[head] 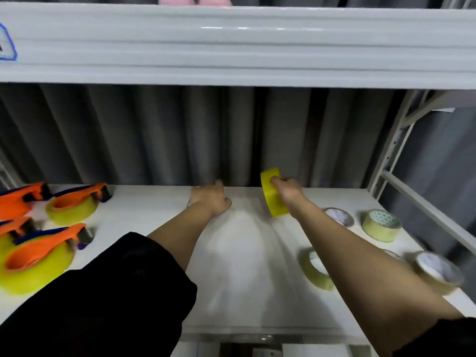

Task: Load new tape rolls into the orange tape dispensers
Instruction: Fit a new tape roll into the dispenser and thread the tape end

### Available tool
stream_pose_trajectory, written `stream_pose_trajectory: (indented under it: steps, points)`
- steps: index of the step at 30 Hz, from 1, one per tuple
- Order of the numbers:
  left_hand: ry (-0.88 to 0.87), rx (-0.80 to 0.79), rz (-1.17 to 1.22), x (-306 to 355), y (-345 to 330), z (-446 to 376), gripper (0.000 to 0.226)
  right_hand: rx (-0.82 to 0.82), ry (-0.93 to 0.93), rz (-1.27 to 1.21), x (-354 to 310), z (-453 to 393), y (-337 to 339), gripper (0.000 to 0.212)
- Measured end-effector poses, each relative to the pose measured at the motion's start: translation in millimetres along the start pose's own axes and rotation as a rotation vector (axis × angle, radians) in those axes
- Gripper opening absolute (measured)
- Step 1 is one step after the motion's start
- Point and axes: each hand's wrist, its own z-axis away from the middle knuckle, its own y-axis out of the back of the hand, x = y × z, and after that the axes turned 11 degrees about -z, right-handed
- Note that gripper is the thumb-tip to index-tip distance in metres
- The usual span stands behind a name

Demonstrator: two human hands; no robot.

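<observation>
My right hand (287,191) grips a yellow tape roll (273,197), held on edge above the white shelf (239,253) near the back. My left hand (211,198) lies far back on the shelf, fingers loosely curled; whether it holds anything is hidden. Several orange tape dispensers carrying yellow rolls sit at the left: one at the back (77,202), one in front (43,253), others cut off by the left edge (18,199).
Loose tape rolls lie on the right: a pale yellow one (382,225), a clear one (338,216), a yellow one under my forearm (315,269), a beige one (435,269). An upper shelf beam (231,45) hangs overhead. Grey curtain behind; rack post (394,143) at right.
</observation>
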Motion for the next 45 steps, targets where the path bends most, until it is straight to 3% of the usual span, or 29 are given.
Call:
stream_pose_trajectory:
  steps: [9, 21, 24, 31, 36, 45]
  points:
    - [-0.048, -0.002, -0.11, -79.0, -9.5, -1.7, 0.043, 0.043, -0.08, -0.037, -5.5, 14.0, -69.8, 0.036]
    - [0.043, -0.064, -0.172, -134.1, -27.3, 19.2, 0.047, -0.025, -0.049, -0.024, -6.9, 15.4, -119.8, 0.025]
    - [0.069, -0.063, -0.161, -158.7, -30.4, 20.5, 0.047, -0.026, -0.029, -0.008, -13.2, 22.0, -142.2, 0.032]
    - [0.068, 0.0, -0.111, -239.2, -43.9, 17.9, 0.037, -0.033, -0.014, 0.004, -29.6, 41.3, -217.3, 0.037]
    - [0.004, -0.008, -0.107, -317.8, -61.0, 16.6, 0.041, 0.051, -0.008, -0.043, -34.0, 64.3, -292.6, 0.029]
    - [-0.077, -0.013, -0.075, -428.8, -76.2, 21.4, 0.046, 0.14, -0.038, -0.132, -40.9, 103.9, -396.7, 0.035]
